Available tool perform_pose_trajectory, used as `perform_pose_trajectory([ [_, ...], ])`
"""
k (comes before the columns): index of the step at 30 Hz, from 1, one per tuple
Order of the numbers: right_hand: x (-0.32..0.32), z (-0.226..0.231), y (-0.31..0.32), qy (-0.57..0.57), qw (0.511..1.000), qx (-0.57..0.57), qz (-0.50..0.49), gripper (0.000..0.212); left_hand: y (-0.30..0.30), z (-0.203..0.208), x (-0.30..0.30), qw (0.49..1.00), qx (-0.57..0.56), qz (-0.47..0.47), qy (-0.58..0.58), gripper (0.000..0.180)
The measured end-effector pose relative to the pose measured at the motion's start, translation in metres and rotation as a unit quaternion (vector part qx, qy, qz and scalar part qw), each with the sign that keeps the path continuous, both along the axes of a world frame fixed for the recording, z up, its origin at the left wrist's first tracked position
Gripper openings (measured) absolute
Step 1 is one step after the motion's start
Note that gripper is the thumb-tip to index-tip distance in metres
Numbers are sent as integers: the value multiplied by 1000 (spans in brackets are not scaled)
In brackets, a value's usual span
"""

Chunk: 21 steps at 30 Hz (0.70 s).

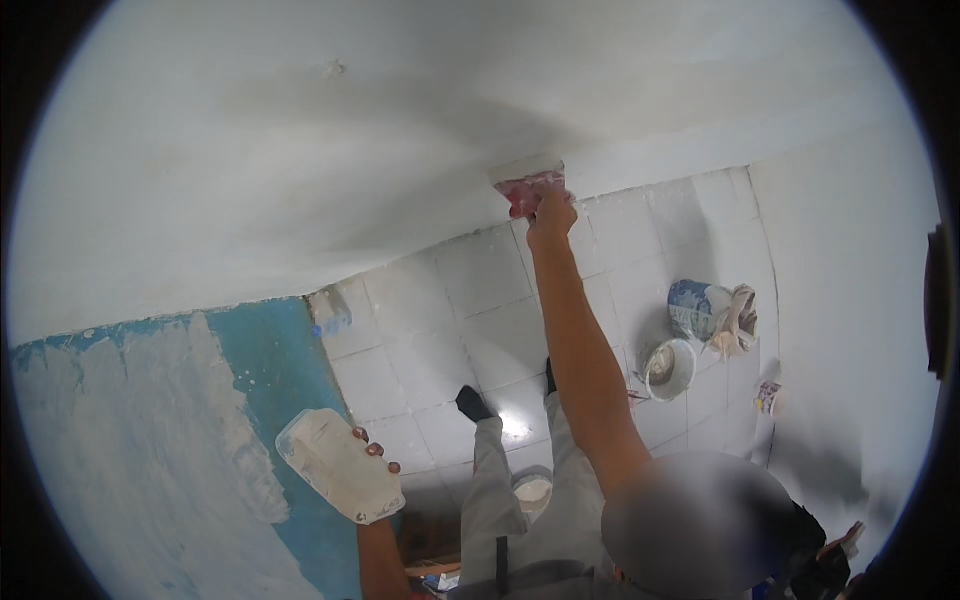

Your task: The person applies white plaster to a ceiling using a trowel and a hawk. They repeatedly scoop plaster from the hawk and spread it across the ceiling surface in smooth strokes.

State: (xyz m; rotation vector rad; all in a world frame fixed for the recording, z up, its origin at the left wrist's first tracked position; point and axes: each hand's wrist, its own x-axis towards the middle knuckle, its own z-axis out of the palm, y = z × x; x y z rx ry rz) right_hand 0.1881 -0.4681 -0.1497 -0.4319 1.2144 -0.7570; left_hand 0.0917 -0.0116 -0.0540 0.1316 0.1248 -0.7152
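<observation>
My right hand, arm stretched far forward, is closed round a putty knife with a wide, red-smeared blade. The blade's edge lies at the white wall surface; whether it presses on it I cannot tell. Down at the left, my left hand grips a rectangular plastic tub with pale, whitish smears, its fingers showing over the right edge. Much of that hand is hidden behind the tub.
On the tiled floor to the right stand a white bucket, a blue-and-white bag and a small cup. Another white tub sits between my legs. A blue wall, partly coated white, rises at the left.
</observation>
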Motion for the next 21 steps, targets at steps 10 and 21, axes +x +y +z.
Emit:
perform_pose_trajectory([
  [10,10,140,-2,-69,982,-134,111,17,50,2,5,1000,-16,1,-4,71],
  [21,-63,92,-21,-68,986,-137,65,24,65,-5,-4,999,-41,6,-2,71],
])
